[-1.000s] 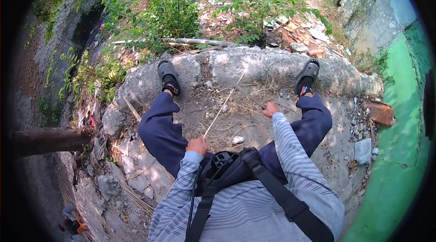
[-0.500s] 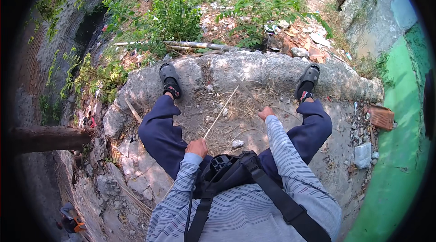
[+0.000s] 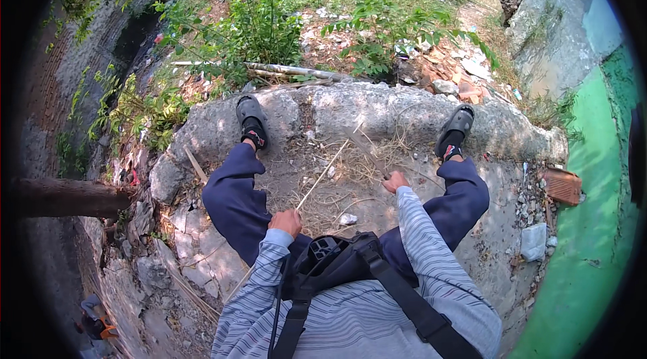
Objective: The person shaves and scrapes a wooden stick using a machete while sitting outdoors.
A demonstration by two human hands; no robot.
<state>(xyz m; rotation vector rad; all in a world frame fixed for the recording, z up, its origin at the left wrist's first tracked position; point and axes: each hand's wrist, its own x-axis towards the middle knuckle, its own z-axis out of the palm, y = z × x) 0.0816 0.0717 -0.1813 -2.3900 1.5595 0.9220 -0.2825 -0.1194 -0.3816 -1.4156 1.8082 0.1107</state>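
Observation:
My left hand (image 3: 286, 222) is closed around a long, thin, pale strip (image 3: 322, 175), perhaps bamboo or cane. The strip slants up and away to the right; its other end trails back past my left forearm. My right hand (image 3: 395, 182) grips the handle of a long-bladed knife (image 3: 369, 151). Its blade points away and to the left, with the tip close to the strip's far end; whether they touch I cannot tell. Thin curly shavings (image 3: 330, 205) lie on the ground between my legs.
My shoes rest against a low concrete ledge (image 3: 377, 109). Beyond it are leafy plants, rubble and litter. A tree trunk (image 3: 74, 198) juts in at left, and a green wall (image 3: 586, 224) stands right. Another person (image 3: 94, 322) is at lower left.
My right hand and the knife have come a little closer to my body, the blade drawing down along the strip's far end. My left hand, still holding the strip, has shifted slightly left.

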